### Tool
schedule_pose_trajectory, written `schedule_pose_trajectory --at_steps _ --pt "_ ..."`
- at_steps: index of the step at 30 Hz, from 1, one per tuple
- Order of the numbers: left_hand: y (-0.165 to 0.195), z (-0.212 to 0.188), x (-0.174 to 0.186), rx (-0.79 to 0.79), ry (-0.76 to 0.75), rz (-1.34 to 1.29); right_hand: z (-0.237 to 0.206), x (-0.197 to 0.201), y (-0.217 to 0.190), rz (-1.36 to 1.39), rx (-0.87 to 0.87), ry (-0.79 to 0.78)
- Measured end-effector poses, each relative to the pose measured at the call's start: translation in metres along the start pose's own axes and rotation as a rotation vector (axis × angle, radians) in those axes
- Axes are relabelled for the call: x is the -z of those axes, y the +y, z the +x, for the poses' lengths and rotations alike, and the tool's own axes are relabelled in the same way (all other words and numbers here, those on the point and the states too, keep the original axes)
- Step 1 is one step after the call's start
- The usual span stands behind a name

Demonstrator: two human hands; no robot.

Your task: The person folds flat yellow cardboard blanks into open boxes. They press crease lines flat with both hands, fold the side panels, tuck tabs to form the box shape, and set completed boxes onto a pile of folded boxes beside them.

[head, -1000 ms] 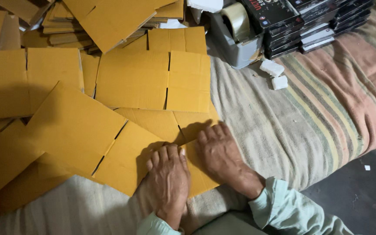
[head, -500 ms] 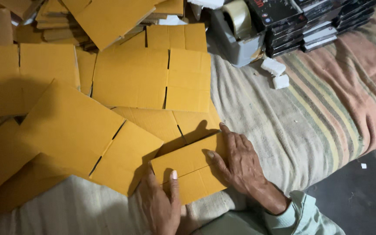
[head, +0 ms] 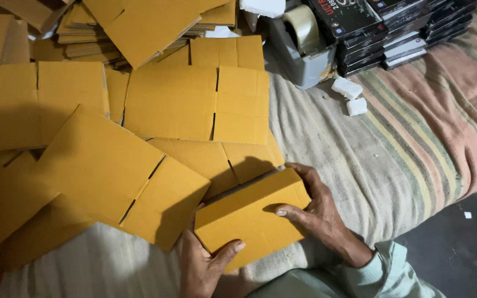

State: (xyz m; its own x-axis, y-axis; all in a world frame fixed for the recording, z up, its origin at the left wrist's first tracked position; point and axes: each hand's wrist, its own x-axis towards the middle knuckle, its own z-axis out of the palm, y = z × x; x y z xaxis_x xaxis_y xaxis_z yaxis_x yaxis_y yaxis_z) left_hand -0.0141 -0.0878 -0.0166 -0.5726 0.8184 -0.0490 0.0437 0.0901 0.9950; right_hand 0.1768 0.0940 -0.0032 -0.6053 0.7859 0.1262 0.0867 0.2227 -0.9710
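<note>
Half-raised cardboard box (head: 252, 216) gripped at both ends by left hand (head: 205, 266) and right hand (head: 314, 208), near striped bed (head: 415, 138) front edge; uneven squeeze likely to collapse or skew it.

Both hands grip one folded yellow carton (head: 252, 215): left hand (head: 205, 265) at its near corner, right hand (head: 316, 207) on its far end. Flat cartons (head: 111, 165) litter the striped bedcover (head: 393, 149). Tape dispenser (head: 299, 41) beyond.

striped bedcover (head: 415, 143) | flat yellow cartons (head: 194, 102) | tape dispenser (head: 302, 49) | black boxes (head: 393, 33)
</note>
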Motion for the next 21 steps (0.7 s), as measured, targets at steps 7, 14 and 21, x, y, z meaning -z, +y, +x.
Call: schedule_pose_trajectory --at_steps 7,14,21 --pt "-0.026 0.014 0.009 -0.596 0.147 0.382 0.017 0.008 0.013 0.083 0.537 -0.012" --pt "-0.031 -0.004 0.009 -0.932 0.100 0.736 -0.018 0.032 0.009 -0.157 0.486 -0.168" --pt "-0.012 -0.018 -0.005 -0.722 0.177 0.745 -0.035 0.014 -0.002 -0.621 0.147 -0.183"
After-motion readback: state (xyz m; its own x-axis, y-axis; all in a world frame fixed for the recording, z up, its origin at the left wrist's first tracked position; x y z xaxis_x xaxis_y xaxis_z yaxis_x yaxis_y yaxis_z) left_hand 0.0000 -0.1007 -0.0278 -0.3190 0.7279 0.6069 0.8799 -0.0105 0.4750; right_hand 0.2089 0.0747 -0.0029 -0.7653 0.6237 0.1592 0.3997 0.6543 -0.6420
